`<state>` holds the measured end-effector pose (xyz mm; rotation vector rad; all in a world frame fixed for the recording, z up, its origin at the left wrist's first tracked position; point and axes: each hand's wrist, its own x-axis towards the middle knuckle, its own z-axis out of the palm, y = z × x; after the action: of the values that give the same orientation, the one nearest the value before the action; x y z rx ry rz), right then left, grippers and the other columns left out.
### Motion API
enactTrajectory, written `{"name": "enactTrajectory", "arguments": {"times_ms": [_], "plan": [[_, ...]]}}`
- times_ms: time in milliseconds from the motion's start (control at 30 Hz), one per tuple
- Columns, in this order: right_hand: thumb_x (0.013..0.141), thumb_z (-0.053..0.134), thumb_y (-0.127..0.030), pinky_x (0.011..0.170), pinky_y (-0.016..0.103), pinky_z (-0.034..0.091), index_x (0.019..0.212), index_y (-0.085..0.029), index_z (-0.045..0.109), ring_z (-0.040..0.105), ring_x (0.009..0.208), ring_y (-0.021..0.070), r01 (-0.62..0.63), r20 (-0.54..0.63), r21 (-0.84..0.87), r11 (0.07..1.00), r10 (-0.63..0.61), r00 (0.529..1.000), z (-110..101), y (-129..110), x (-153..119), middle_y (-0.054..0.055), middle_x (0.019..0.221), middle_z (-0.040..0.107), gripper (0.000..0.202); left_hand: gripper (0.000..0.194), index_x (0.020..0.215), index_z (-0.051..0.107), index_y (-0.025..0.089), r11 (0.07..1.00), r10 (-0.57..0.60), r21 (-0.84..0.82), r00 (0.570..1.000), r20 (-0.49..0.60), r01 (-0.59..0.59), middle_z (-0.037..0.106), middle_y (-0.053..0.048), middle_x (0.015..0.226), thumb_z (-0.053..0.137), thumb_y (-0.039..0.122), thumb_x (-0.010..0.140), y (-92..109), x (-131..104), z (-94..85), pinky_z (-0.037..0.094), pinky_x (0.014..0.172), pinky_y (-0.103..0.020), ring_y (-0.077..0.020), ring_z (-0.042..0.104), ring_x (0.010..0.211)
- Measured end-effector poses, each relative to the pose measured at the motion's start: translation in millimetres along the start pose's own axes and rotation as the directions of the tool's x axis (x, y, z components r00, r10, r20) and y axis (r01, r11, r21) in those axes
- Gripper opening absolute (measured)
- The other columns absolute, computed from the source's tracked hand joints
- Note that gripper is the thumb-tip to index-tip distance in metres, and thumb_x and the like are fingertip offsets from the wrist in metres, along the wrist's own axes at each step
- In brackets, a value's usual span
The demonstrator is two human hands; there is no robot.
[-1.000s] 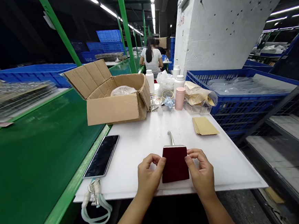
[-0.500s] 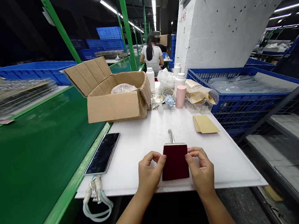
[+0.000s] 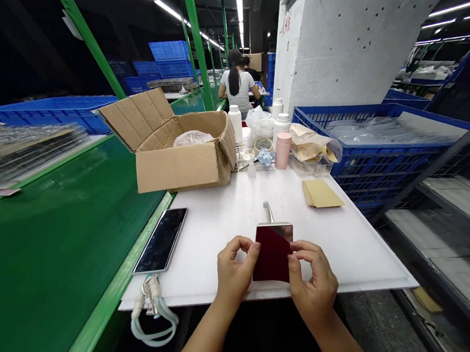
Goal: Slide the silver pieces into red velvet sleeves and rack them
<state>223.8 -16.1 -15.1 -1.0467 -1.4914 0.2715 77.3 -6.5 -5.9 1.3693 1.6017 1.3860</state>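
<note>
Over a square, shiny metal plate (image 3: 286,231) lies a dark red, cloth-like sheet (image 3: 271,257); bare metal shows at the upper right corner. A thin metal arm with a curved end (image 3: 268,211) sticks out behind the plate. My left hand (image 3: 236,268) pinches the left edge of the sheet and perhaps the plate under it. At the right edge, my right hand (image 3: 314,277) has thumb and fingers closed on the sheet's side. Both hands are just above the front of the white table (image 3: 215,223).
Left of my hands lie a phone (image 3: 160,240) and a pale coiled cord (image 3: 154,321). A cardboard box (image 3: 179,166), a pink bottle (image 3: 283,151) and white bottles (image 3: 282,124) stand behind. Tan cards (image 3: 323,194) lie at right, beside a blue crate (image 3: 358,158). A person (image 3: 237,87) sits farther off.
The sheet's upper right corner has come down, baring shiny metal that was covered. My right hand's fingers have shifted slightly; my left hand keeps its place.
</note>
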Motion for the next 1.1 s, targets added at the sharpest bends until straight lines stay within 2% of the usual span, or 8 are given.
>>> {"name": "enactTrajectory", "arguments": {"times_ms": [233, 400, 533, 667, 867, 1100], "plan": [[0.078, 0.049, -0.006, 0.085, 0.038, 0.048, 0.092, -0.023, 0.053, 0.055, 0.107, 0.0233, 0.106, 0.083, 0.014, 0.994, -0.107, 0.991, -1, -9, -8, 0.008, 0.106, 0.059, 0.022, 0.026, 0.067, 0.053, 0.014, 1.000, 0.015, -0.016, 1.000, -0.007, -0.015, 0.052, 0.001, 0.064, 0.056, 0.038, 0.076, 0, -1, -0.5, 0.039, 0.063, -0.017, -0.0075, 0.048, 0.064], [0.080, 0.045, -0.005, 0.085, 0.039, 0.047, 0.092, -0.023, 0.050, 0.052, 0.111, 0.0237, 0.103, 0.109, 0.065, 0.993, -0.109, 0.988, -2, -13, -8, 0.009, 0.110, 0.056, 0.023, 0.026, 0.066, 0.052, 0.014, 0.999, 0.037, -0.018, 0.999, -0.001, -0.037, 0.051, 0.001, 0.063, 0.056, 0.038, 0.077, -3, -3, -1.4, 0.040, 0.065, -0.017, -0.0073, 0.048, 0.064], [0.081, 0.047, -0.008, 0.087, 0.041, 0.044, 0.086, -0.021, 0.051, 0.052, 0.106, 0.0230, 0.033, 0.049, 0.086, 0.996, -0.037, 0.998, -3, -11, -3, 0.008, 0.101, 0.055, 0.015, 0.026, 0.067, 0.051, 0.014, 0.999, 0.041, -0.030, 0.999, -0.020, -0.042, 0.050, 0.001, 0.064, 0.055, 0.037, 0.077, -3, -3, -1.1, 0.040, 0.065, -0.017, -0.0072, 0.047, 0.064], [0.081, 0.052, -0.016, 0.087, 0.041, 0.040, 0.076, -0.020, 0.052, 0.052, 0.095, 0.0217, -0.097, -0.029, 0.049, 0.994, 0.098, 0.995, -1, 0, 8, 0.006, 0.092, 0.054, 0.006, 0.027, 0.067, 0.051, 0.014, 0.999, 0.018, -0.027, 1.000, -0.014, -0.018, 0.051, 0.001, 0.065, 0.055, 0.039, 0.077, -1, -3, 0.2, 0.039, 0.065, -0.017, -0.0076, 0.048, 0.066], [0.084, 0.051, -0.026, 0.085, 0.038, 0.041, 0.072, -0.019, 0.051, 0.051, 0.094, 0.0200, -0.303, 0.059, 0.219, 0.927, 0.297, 0.953, 7, 16, 16, 0.005, 0.093, 0.054, 0.013, 0.028, 0.066, 0.052, 0.014, 1.000, 0.010, -0.003, 1.000, -0.012, -0.010, 0.051, 0.001, 0.064, 0.055, 0.039, 0.076, 1, -2, 0.5, 0.039, 0.065, -0.018, -0.0074, 0.048, 0.065], [0.083, 0.052, -0.027, 0.086, 0.035, 0.040, 0.073, -0.018, 0.052, 0.052, 0.091, 0.0189, -0.361, 0.081, 0.266, 0.894, 0.352, 0.932, 10, 22, 15, 0.004, 0.092, 0.054, 0.014, 0.027, 0.066, 0.053, 0.014, 1.000, 0.010, 0.007, 1.000, -0.007, -0.010, 0.052, 0.002, 0.065, 0.056, 0.038, 0.076, 1, -1, 0.9, 0.039, 0.065, -0.017, -0.0070, 0.048, 0.065]]}}
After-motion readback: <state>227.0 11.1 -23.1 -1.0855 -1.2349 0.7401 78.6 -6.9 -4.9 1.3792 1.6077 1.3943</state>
